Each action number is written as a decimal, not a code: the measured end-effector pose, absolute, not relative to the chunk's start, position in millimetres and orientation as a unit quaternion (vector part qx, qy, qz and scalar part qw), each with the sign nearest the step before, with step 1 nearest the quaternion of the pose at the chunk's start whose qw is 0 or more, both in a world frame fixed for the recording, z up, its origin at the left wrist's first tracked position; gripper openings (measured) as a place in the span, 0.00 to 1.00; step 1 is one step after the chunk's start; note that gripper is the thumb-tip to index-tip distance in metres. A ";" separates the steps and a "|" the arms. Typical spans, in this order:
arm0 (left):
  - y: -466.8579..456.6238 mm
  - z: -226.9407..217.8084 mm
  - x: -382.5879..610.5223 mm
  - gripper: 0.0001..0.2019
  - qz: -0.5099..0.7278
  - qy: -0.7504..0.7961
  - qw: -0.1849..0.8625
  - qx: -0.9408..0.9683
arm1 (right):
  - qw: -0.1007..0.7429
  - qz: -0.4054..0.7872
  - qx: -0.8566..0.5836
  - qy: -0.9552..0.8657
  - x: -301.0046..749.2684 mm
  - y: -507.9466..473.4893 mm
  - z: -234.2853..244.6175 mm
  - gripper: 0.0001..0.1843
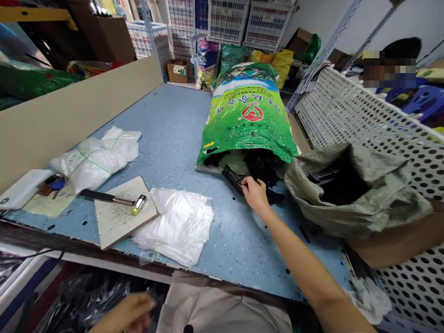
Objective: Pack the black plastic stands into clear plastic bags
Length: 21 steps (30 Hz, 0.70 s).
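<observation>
My right hand (pixel 255 193) reaches across the blue table (pixel 173 134) to the mouth of a green printed sack (pixel 248 115) lying on its side. Its fingers close on black plastic parts (pixel 236 179) that spill from the sack. My left hand (pixel 130 313) hangs low below the table's near edge, blurred, next to dark plastic wrapping (pixel 86 296); its fingers look curled, and I cannot make out whether anything is in them.
A grey-green sack (pixel 360 194) with black parts sits in a cardboard box at right. Clear plastic bags (pixel 176 222), a board (pixel 121 210) with a small hammer (pixel 111 199), bundled bags (pixel 97 157) and a white device (pixel 21 187) lie at left. Another person is behind the perforated white panel (pixel 364 120).
</observation>
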<state>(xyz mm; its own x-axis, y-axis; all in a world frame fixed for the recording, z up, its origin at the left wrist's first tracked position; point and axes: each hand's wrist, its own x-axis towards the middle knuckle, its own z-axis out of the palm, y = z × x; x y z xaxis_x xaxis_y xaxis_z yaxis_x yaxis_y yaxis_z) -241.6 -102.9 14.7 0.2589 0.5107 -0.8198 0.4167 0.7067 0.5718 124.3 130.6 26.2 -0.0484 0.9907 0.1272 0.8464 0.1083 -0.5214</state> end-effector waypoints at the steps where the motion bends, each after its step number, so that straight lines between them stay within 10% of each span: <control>1: -89.9 22.5 -231.6 0.28 0.061 0.580 0.709 0.396 | 0.269 0.183 -0.652 -0.685 126.8 121.0 27.7 0.06; 5: -19.4 52.5 -153.3 0.26 0.278 0.471 0.694 0.469 | 0.472 0.570 -0.520 -0.427 109.5 59.6 33.0 0.14; 10: 21.9 59.1 -54.8 0.33 0.425 0.292 0.746 0.421 | 0.369 0.841 -0.324 -0.226 83.8 -16.0 33.0 0.18; 21: -3.2 68.7 -46.5 0.32 0.338 0.501 0.525 0.599 | 0.293 0.116 -0.527 -0.790 130.1 25.3 66.7 0.20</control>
